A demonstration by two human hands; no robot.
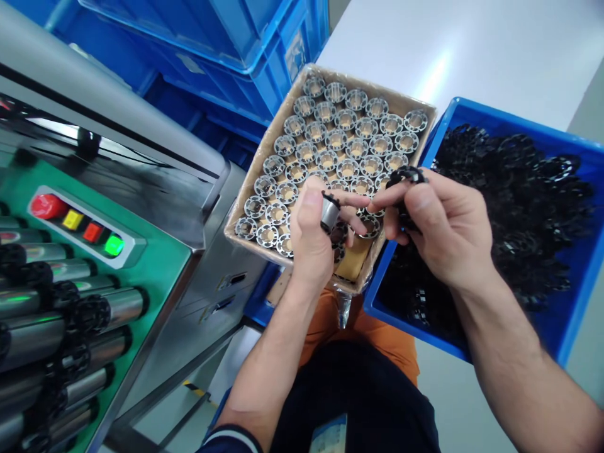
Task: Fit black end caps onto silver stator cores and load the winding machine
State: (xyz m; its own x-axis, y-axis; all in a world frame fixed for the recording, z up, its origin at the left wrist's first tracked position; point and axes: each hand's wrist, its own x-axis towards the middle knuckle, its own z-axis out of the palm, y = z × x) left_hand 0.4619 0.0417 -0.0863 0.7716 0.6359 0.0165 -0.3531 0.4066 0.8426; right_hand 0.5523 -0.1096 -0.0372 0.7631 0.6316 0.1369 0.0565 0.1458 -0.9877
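Note:
My left hand (311,236) is closed around a short metal cylinder with a black toothed end piece (329,214), over the near part of a cardboard box (352,259). Several silver ring-shaped metal cores (346,119) stand upright in rows inside that box. To its right, my right hand (450,229) grips black plastic ring pieces (408,176) between thumb and fingers. Its index fingertip is close to my left fingers; whether they touch I cannot tell. A blue bin (453,113) heaped with black plastic pieces (514,207) lies beneath and beside my right hand.
On the left, a green machine bed (155,220) carries rows of metal cylinders with black ends (125,305). A button panel (87,226) is mounted there. Blue crates (226,56) are stacked behind the box. A white tabletop (500,56) extends at the upper right.

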